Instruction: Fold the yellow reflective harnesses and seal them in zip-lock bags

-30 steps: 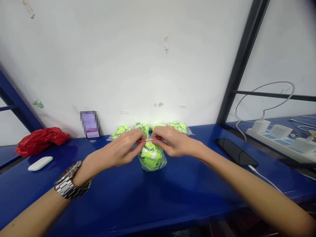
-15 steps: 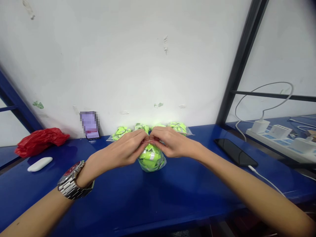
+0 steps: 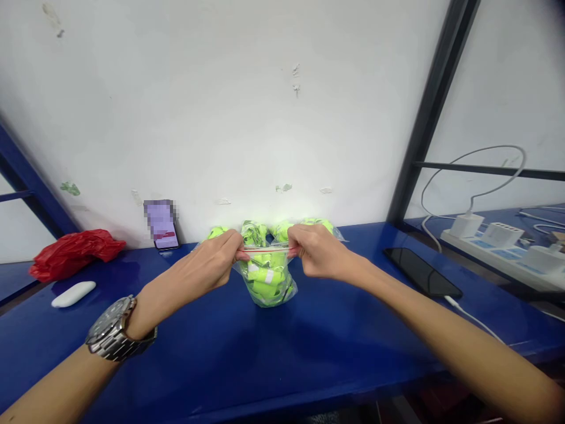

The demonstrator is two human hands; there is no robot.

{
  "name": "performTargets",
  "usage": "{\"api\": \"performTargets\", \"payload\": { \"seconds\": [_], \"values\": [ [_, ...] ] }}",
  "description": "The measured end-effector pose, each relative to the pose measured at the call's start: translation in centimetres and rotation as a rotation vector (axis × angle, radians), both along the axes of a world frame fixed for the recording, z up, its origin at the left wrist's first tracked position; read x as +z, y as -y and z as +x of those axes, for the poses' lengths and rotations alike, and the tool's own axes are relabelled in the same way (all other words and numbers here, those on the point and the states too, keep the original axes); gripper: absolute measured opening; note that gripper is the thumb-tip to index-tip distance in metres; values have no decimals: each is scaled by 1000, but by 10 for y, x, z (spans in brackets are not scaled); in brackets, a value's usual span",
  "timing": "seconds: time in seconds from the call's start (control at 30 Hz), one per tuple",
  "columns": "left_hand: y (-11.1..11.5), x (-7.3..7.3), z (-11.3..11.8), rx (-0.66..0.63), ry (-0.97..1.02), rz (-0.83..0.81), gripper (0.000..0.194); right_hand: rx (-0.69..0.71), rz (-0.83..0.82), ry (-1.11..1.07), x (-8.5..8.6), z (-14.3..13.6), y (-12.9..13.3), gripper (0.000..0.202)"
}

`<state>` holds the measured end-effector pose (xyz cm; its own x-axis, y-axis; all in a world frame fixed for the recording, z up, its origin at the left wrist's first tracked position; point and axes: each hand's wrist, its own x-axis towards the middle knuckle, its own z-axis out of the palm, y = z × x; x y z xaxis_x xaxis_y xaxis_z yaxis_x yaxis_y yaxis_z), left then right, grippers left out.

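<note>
A clear zip bag [image 3: 270, 288] with a red line along its top stands on the blue table. Folded neon-yellow fabric with pale reflective strips [image 3: 265, 274] fills it. My left hand [image 3: 216, 256] pinches the bag's top left corner, and a metal watch [image 3: 115, 330] sits on that wrist. At the top right corner, my right hand [image 3: 315, 250] grips the bag between thumb and curled fingers. The top edge is stretched straight between both hands. Behind them, several similar bags of neon-yellow fabric [image 3: 255, 232] lie against the wall, partly hidden by my hands.
On the left are a red plastic bag [image 3: 75, 253], a white earbud case [image 3: 73, 294] and a phone propped on the wall [image 3: 162, 225]. To the right lie a dark phone on a cable [image 3: 421, 272] and a power strip with chargers [image 3: 494, 250].
My hands have moved apart, from meeting at the middle of the bag's top to its two corners. The top edge, bunched before, is now spread out straight.
</note>
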<state>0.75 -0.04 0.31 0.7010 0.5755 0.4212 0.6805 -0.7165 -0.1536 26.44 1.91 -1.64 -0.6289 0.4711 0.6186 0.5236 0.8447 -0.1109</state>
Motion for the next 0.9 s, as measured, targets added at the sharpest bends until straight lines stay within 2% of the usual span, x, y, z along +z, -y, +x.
{"api": "performTargets", "payload": {
  "seconds": [0.13,0.33,0.4,0.47,0.53,0.63,0.7,0.77,0.83,0.9],
  "values": [
    [-1,1,-1,-10,18,-12,21,-29,22,-44,-3,-3,-1,22],
    [7,10,-5,-12,9,-133,24,52,38,-94,5,5,6,16],
    [16,12,0,15,13,-107,27,112,49,-99,6,3,10,16],
    [28,12,7,22,5,-86,45,181,63,-110,5,-3,16,17],
    [43,12,15,21,-43,-143,59,235,73,-123,4,-11,25,16],
    [66,8,17,68,-146,-298,44,332,-33,-103,5,-20,39,13],
    [79,0,6,80,-167,-281,40,414,-197,-83,6,-22,42,15],
    [87,-12,-14,71,-173,-135,47,422,-312,-73,5,-24,36,23],
    [89,-29,-41,59,-218,8,51,302,-276,-32,-1,-32,22,28],
    [85,-46,-70,146,-270,129,55,116,-107,91,-12,-47,3,26]
  ]
}}
